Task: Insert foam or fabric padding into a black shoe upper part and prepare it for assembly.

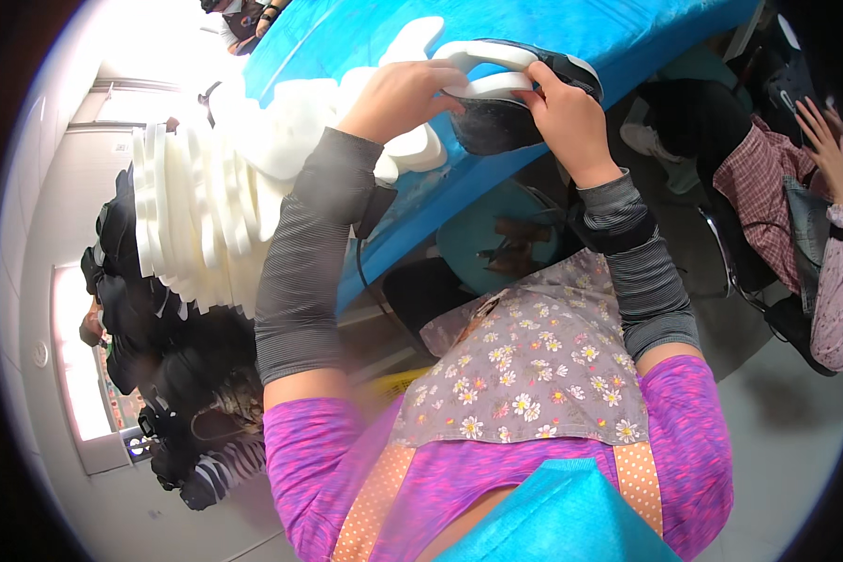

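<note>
While both your hands are on the dark shoe (506, 117) with the white sole, it sits at the near edge of the blue surface (618, 28), sole turned up toward you. Your left hand (398, 94) has its fingers curled over the white sole at the heel end, closed on it; your right hand (567, 117) grips the toe end, thumb pressed along the sole's rim and the other fingers wrapped around the dark upper. By the look of it, the sole is already seated on the shoe and you are pressing it home, so this pair of parts seems near finished. Whether the bond is even all round I cannot tell, since the far side is hidden.

Much seems left: a long stack of white foam soles (197, 215) lies just left of your left forearm, and a heap of dark shoe uppers (159, 365) sits beyond it. Another person in a plaid sleeve (768, 206) works well apart at your right.
</note>
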Demonstrator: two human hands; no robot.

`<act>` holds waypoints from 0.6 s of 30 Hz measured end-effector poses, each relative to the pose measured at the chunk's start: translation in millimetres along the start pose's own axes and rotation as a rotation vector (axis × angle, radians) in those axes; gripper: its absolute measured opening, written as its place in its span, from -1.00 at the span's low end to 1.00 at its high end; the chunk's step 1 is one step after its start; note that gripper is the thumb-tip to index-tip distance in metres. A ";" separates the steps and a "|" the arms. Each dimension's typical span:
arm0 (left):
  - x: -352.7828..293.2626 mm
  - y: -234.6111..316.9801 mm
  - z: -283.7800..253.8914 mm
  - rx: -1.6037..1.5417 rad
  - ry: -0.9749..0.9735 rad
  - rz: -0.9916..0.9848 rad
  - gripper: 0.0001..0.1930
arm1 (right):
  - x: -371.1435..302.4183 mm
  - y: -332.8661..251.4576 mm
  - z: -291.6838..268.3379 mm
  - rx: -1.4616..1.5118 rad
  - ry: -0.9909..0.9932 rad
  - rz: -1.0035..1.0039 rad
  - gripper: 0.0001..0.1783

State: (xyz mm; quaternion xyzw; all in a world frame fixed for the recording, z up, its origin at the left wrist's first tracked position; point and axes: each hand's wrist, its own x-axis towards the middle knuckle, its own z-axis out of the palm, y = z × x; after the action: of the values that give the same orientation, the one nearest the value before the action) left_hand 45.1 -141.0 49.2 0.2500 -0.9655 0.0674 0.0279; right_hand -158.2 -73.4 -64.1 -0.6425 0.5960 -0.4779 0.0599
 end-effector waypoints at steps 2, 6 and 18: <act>-3.5 -0.6 -0.8 -0.006 -0.017 -0.031 -0.71 | 4.0 0.8 -5.6 0.012 -0.059 -0.001 -0.78; -9.7 10.6 4.6 -0.058 0.127 -0.060 -0.70 | 5.5 6.4 -6.4 0.052 -0.132 -0.013 -0.79; 1.4 50.9 26.7 -0.088 0.267 -0.136 -0.60 | 2.3 14.8 -18.4 0.206 -0.237 -0.020 -0.78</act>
State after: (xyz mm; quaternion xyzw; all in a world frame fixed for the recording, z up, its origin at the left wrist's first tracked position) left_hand 18.5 -101.4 17.1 0.3023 -0.9361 0.0555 0.1712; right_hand -181.7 -70.4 -62.5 -0.6907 0.5261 -0.4580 0.1907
